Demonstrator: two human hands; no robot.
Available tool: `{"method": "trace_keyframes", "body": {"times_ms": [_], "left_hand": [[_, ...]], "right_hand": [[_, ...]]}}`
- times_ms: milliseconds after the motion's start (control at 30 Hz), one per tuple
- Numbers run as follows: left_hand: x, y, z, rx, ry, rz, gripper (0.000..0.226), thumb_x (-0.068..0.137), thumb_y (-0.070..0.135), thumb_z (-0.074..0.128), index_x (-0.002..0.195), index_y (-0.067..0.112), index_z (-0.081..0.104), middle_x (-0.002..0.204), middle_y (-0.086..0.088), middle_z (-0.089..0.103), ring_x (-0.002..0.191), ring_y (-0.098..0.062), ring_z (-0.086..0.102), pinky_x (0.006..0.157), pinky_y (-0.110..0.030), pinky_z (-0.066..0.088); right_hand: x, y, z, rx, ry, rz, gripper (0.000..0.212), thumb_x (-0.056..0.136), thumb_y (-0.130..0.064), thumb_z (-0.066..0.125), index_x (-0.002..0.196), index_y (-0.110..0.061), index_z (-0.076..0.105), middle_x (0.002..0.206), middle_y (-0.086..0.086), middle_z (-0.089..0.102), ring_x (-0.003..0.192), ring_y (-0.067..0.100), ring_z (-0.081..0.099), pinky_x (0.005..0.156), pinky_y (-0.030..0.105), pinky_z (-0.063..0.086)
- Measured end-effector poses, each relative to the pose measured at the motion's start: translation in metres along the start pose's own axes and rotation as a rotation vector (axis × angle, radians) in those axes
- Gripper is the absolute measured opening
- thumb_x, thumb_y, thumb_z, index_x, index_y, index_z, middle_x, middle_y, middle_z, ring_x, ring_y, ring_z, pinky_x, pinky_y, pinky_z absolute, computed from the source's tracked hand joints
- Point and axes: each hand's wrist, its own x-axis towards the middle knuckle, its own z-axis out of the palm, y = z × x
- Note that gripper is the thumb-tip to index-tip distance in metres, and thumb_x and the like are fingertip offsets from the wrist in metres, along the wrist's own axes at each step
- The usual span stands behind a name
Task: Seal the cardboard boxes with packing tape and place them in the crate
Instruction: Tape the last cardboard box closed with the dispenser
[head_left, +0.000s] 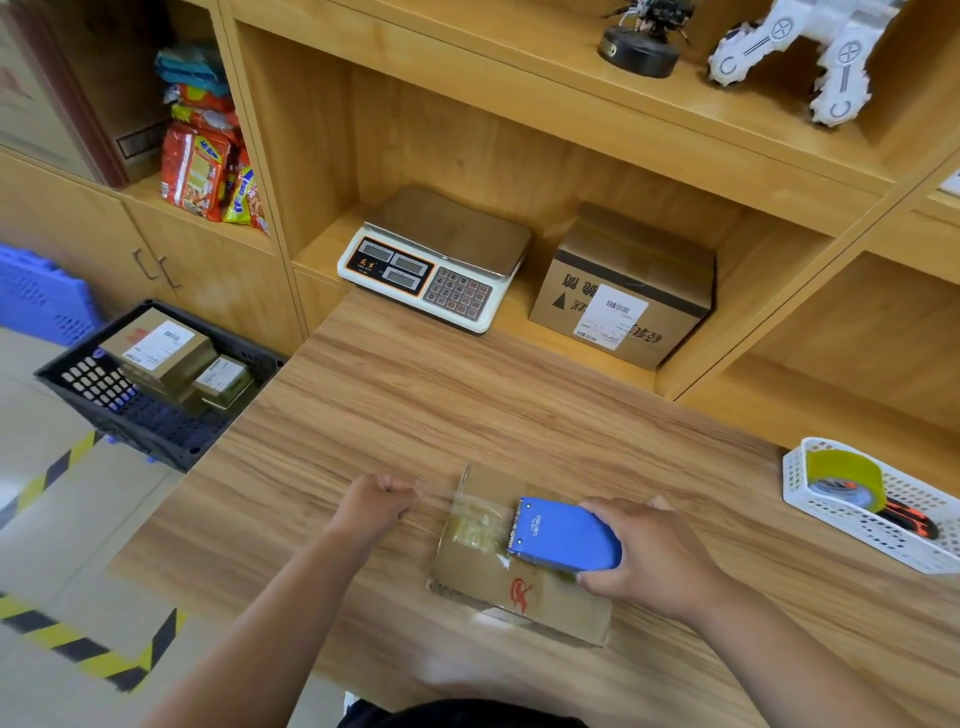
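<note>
A flat cardboard box (545, 603) with a red mark lies on the wooden table (415, 405) near its front edge. My right hand (654, 556) grips a blue tape dispenser (566, 535) that sits on top of the box. A strip of clear tape (462, 506) stretches left from the dispenser across the box. My left hand (376, 501) pinches the free end of that strip just left of the box. A black crate (104, 415) stands on the floor at the left and holds labelled cardboard boxes (156, 348).
A weighing scale (436, 260) and a bigger labelled cardboard box (623, 291) stand in the shelf recess behind the table. A white basket (831, 525) at the right edge holds a tape roll. A blue crate (41, 296) and hazard floor tape (83, 649) lie left.
</note>
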Motion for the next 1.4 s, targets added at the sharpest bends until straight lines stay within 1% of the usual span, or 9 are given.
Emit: {"method": "trace_keyframes", "body": {"times_ms": [167, 433, 567, 667, 833, 1067, 1200, 1300, 1400], "left_hand": [[0.005, -0.006, 0.001, 0.037, 0.039, -0.054, 0.044, 0.086, 0.002, 0.062, 0.051, 0.015, 0.038, 0.044, 0.005, 0.034, 0.041, -0.009, 0.028, 0.046, -0.023, 0.024], [0.008, -0.018, 0.012, 0.057, 0.083, -0.083, 0.042, 0.084, 0.005, 0.067, 0.048, 0.018, 0.049, 0.035, 0.012, 0.04, 0.047, -0.01, 0.036, 0.051, -0.023, 0.029], [0.009, -0.023, 0.021, 0.06, 0.106, -0.131, 0.049, 0.084, 0.007, 0.065, 0.045, 0.023, 0.042, 0.034, 0.013, 0.038, 0.045, -0.006, 0.035, 0.048, -0.021, 0.029], [0.01, -0.027, 0.027, 0.08, 0.137, -0.158, 0.043, 0.084, 0.011, 0.066, 0.048, 0.022, 0.044, 0.044, 0.012, 0.043, 0.048, -0.007, 0.038, 0.048, -0.022, 0.03], [0.01, -0.035, 0.041, 0.171, 0.103, -0.136, 0.03, 0.088, 0.02, 0.063, 0.059, 0.019, 0.054, 0.058, 0.007, 0.052, 0.067, -0.013, 0.05, 0.065, -0.028, 0.042], [0.002, -0.05, 0.046, 0.313, 0.182, -0.153, 0.01, 0.087, 0.02, 0.057, 0.077, 0.021, 0.059, 0.076, 0.009, 0.063, 0.077, -0.014, 0.059, 0.063, -0.025, 0.042], [-0.007, -0.046, 0.044, 0.199, 0.273, -0.006, 0.02, 0.093, 0.018, 0.049, 0.076, 0.026, 0.056, 0.078, 0.004, 0.063, 0.079, -0.021, 0.06, 0.068, -0.031, 0.045], [-0.018, -0.033, 0.051, -0.176, 0.17, 0.039, 0.025, 0.099, 0.023, 0.043, 0.108, 0.016, 0.066, 0.111, -0.002, 0.067, 0.109, -0.018, 0.059, 0.099, -0.036, 0.044], [-0.029, -0.029, 0.06, -0.144, -0.071, 0.029, 0.045, 0.1, 0.043, 0.031, 0.138, 0.024, 0.049, 0.134, 0.012, 0.049, 0.128, -0.003, 0.038, 0.107, -0.02, 0.025]], "right_hand": [[0.0, -0.003, 0.0, -0.027, -0.015, 0.004, 0.066, 0.062, -0.065, 0.055, 0.124, -0.043, 0.044, 0.109, -0.021, 0.056, 0.096, 0.0, 0.05, 0.079, 0.023, 0.02], [0.002, -0.009, 0.0, -0.067, -0.03, 0.029, 0.068, 0.065, -0.066, 0.056, 0.127, -0.043, 0.042, 0.11, -0.02, 0.055, 0.092, 0.002, 0.049, 0.078, 0.023, 0.018], [0.002, -0.01, 0.0, -0.071, -0.039, 0.035, 0.068, 0.065, -0.066, 0.055, 0.128, -0.044, 0.04, 0.109, -0.02, 0.054, 0.092, 0.001, 0.048, 0.081, 0.023, 0.019], [0.003, -0.01, 0.001, -0.082, -0.037, 0.033, 0.069, 0.065, -0.066, 0.055, 0.129, -0.042, 0.04, 0.112, -0.02, 0.054, 0.097, 0.002, 0.05, 0.082, 0.024, 0.02], [0.004, -0.012, 0.002, -0.09, -0.032, 0.031, 0.07, 0.065, -0.066, 0.055, 0.129, -0.042, 0.04, 0.111, -0.02, 0.054, 0.098, 0.002, 0.051, 0.083, 0.025, 0.021], [0.004, -0.015, 0.005, -0.075, -0.015, 0.026, 0.069, 0.066, -0.064, 0.057, 0.129, -0.041, 0.041, 0.109, -0.019, 0.055, 0.102, 0.002, 0.05, 0.085, 0.023, 0.021], [0.005, -0.016, 0.005, -0.075, -0.005, 0.019, 0.069, 0.067, -0.063, 0.057, 0.13, -0.041, 0.041, 0.106, -0.018, 0.055, 0.102, 0.002, 0.05, 0.082, 0.023, 0.019], [0.005, -0.016, 0.005, -0.062, -0.003, 0.017, 0.066, 0.067, -0.062, 0.059, 0.127, -0.04, 0.043, 0.105, -0.018, 0.055, 0.101, 0.003, 0.051, 0.083, 0.024, 0.02], [0.005, -0.015, 0.006, -0.056, -0.001, 0.02, 0.065, 0.067, -0.062, 0.058, 0.127, -0.04, 0.043, 0.105, -0.017, 0.055, 0.101, 0.003, 0.051, 0.086, 0.024, 0.022]]}}
